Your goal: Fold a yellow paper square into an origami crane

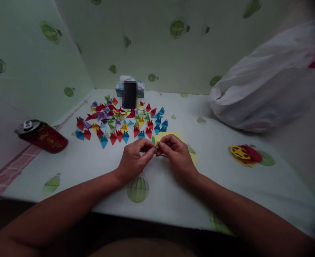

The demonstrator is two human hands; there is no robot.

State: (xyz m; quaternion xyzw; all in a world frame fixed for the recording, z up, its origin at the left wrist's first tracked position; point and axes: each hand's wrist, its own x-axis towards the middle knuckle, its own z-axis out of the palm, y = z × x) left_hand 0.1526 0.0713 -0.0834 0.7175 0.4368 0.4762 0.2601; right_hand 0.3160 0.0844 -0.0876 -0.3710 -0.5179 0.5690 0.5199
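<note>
Between my fingertips is a small folded piece of yellow paper (156,144), mostly covered by the fingers. My left hand (136,157) pinches it from the left with thumb and forefinger. From the right, my right hand (176,153) pinches the same piece, its fingers curled in. Beneath and behind the right hand lies a yellow paper sheet (176,136), with a bit of green at its left edge. Just beyond my left hand spread several small folded paper pieces (119,135) in red, blue, yellow, green and purple.
A red drink can (49,139) stands at the left, near a pink tiled strip (15,167). A tissue box (140,88) sits at the back behind a dark, blurred-out rectangle (129,95). At right are a white plastic bag (256,82) and yellow and red paper cutouts (244,154).
</note>
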